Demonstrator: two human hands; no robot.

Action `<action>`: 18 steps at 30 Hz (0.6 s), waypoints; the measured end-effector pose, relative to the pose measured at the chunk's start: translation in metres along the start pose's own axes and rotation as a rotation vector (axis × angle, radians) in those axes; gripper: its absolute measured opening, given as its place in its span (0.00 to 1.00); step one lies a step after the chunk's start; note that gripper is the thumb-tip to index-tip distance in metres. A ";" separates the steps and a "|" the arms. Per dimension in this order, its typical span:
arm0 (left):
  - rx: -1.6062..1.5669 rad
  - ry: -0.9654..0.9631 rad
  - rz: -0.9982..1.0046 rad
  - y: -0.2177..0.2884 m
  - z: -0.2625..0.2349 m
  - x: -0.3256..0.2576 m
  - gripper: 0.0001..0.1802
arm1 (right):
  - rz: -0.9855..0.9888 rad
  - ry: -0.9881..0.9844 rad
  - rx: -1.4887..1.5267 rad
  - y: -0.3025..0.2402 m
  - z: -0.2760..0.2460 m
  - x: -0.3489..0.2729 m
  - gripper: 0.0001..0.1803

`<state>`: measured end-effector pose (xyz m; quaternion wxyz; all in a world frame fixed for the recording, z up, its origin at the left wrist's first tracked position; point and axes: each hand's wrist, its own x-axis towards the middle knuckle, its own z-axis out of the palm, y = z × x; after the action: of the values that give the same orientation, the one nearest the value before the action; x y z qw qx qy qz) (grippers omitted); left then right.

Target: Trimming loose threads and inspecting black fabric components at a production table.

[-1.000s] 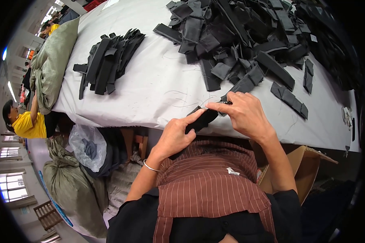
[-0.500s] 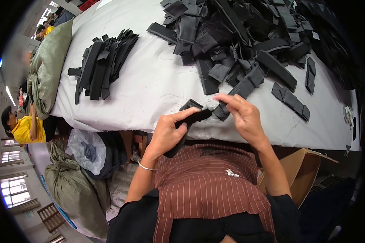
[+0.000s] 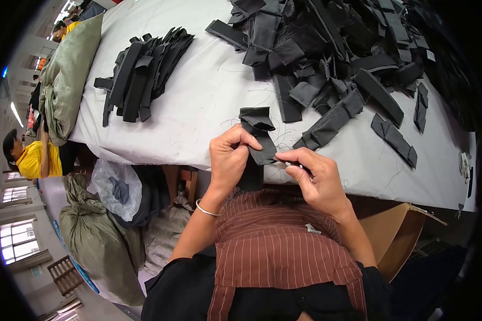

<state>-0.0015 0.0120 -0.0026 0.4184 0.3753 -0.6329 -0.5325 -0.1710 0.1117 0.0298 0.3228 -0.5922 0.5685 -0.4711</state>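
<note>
Fingers of my left hand (image 3: 229, 160) pinch the black fabric strip (image 3: 258, 136); my right hand (image 3: 317, 179) grips small metal snips (image 3: 284, 164) beside it. Risk: blade nicks fabric if the strip slackens.

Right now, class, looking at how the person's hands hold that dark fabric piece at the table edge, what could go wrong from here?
1. The right hand seems to hold a small metal tool against the black fabric strip, close to the left hand fingers, so a slip might nick them.
2. The strip is held past the edge of the white table, so it may drop to the floor if released.
</note>
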 end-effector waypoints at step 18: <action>-0.064 0.004 -0.067 0.003 0.009 -0.008 0.13 | 0.092 0.018 0.045 -0.003 0.012 -0.004 0.06</action>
<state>-0.0069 0.0226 -0.0012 0.4135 0.3835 -0.6018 -0.5655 -0.1586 0.1146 0.0279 0.3522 -0.5539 0.5872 -0.4736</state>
